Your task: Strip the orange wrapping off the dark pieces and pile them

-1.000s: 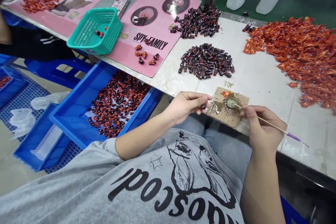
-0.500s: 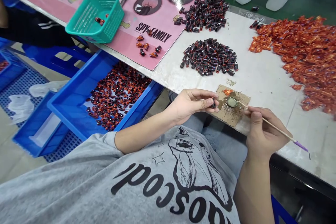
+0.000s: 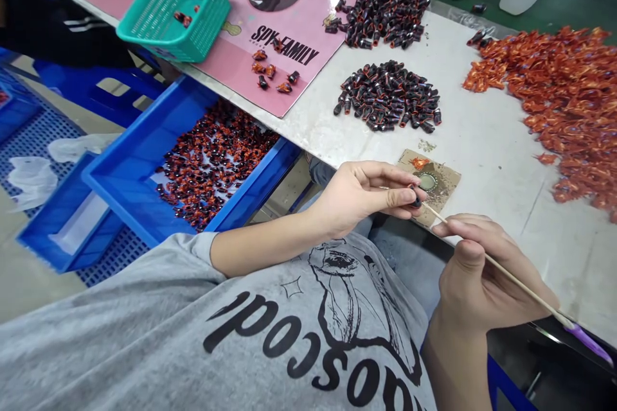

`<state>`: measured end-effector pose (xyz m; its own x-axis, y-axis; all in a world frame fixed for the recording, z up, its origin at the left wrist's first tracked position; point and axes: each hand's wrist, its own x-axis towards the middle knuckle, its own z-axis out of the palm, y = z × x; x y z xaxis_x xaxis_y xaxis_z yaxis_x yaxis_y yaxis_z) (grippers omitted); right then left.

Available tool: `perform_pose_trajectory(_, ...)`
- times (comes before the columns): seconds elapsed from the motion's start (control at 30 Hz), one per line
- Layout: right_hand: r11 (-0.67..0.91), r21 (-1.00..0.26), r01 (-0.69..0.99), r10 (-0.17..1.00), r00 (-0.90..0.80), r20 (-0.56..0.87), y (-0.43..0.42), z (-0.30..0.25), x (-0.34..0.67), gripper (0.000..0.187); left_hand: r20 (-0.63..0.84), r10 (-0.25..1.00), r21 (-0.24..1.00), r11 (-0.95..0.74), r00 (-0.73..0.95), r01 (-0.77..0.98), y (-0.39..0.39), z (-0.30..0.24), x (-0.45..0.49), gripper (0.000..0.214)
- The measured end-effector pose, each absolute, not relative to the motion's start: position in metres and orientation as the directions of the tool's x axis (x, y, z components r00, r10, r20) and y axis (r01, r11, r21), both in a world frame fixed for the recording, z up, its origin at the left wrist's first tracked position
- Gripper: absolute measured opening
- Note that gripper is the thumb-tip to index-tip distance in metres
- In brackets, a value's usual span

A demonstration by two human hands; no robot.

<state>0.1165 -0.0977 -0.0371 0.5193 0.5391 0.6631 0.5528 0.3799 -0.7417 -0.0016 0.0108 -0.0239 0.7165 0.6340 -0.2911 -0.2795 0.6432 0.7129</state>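
Note:
Between the thumb and fingers of my left hand (image 3: pixel 369 196) is a small black-and-orange plastic part (image 3: pixel 415 198). My right hand (image 3: pixel 486 270) grips a thin wooden stick (image 3: pixel 518 288) with a purple end (image 3: pixel 592 343) pointing away to the lower right. The stick's other tip meets the small part in my left fingers; whether it goes inside cannot be made out. Just beyond my left fingertips, a small round cap (image 3: pixel 427 182) holding pale material sits on a stained cardboard piece (image 3: pixel 446 187). A bit of orange (image 3: pixel 419 163) lies on the cardboard.
Two piles of black parts (image 3: pixel 388 96) lie ahead, with a large heap of orange pieces (image 3: pixel 569 96) to the right. A green basket (image 3: pixel 144 38) stands on a pink mat (image 3: pixel 303 87). Below the table edge is a blue bin (image 3: pixel 130 173) of assembled parts. Another person's dark clothing (image 3: pixel 58 32) shows at left.
The stick's tip has moved from the round cap to the small part. My left hand has shifted right, and my right hand has come lower and nearer to me.

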Motion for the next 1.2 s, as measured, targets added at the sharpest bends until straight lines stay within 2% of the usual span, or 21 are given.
perform_pose_trajectory(0.13,0.329,-0.756,0.566,0.578,0.513,0.635,-0.100,-0.035,0.115,0.010,-0.289,0.636,0.733,0.628,0.716,-0.262,0.009,-0.022,-0.002,0.037)
perform_pose_trajectory(0.5,0.387,-0.725,0.570,0.609,0.432,0.665,-0.103,-0.032,0.115,0.013,-0.273,0.625,0.738,0.624,0.732,-0.258,0.008,-0.018,-0.007,0.035)
perform_pose_trajectory(0.73,0.342,-0.805,0.484,0.677,0.467,0.568,-0.109,-0.009,0.114,0.017,-0.304,0.592,0.787,0.598,0.746,-0.153,0.003,-0.014,-0.011,0.042)
perform_pose_trajectory(0.9,0.255,-0.861,0.440,0.765,0.453,0.458,-0.109,0.003,0.118,0.013,-0.293,0.556,0.759,0.630,0.778,-0.165,0.002,-0.014,-0.015,0.036)
perform_pose_trajectory(1.07,0.394,-0.864,0.312,0.661,0.557,0.503,-0.100,0.001,0.118,0.018,-0.264,0.522,0.693,0.688,0.811,-0.217,0.004,-0.013,-0.018,0.030)
perform_pose_trajectory(1.2,0.446,-0.857,0.260,0.596,0.628,0.501,-0.097,-0.003,0.116,0.021,-0.266,0.497,0.670,0.711,0.826,-0.213,0.002,-0.011,-0.018,0.028)
